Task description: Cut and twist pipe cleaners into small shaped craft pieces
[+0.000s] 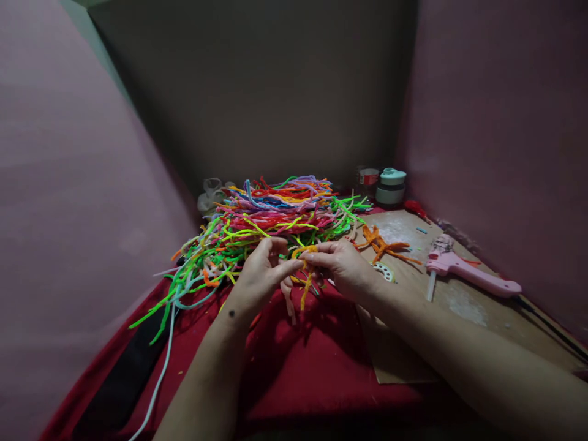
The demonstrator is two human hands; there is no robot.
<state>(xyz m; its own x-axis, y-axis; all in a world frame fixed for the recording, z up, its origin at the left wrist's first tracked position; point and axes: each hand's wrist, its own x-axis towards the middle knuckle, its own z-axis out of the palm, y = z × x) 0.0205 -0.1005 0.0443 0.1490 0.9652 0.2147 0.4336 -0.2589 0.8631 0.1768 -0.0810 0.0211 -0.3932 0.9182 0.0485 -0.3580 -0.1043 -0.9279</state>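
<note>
Both hands meet over the front edge of a heap of many-coloured pipe cleaners [275,214]. Between them is a bent yellow-orange pipe cleaner [305,295], with one end hanging down. My right hand [342,263] pinches it between thumb and fingers. My left hand [264,269] has its thumb pressed against the same piece, fingers curled above. A pale pink strand [288,300] dangles below the left hand. Right of my hands lies a shape of twisted orange pipe cleaners [383,244].
A pink glue gun [473,272] rests on a brown board [408,306], its cord running right. A white holed disc [384,271] lies near my right wrist. Behind stand a lidded jar [391,187] and a clear cup [367,177]. A white cable [168,361] crosses the red cloth [312,373] near a black strip [124,373].
</note>
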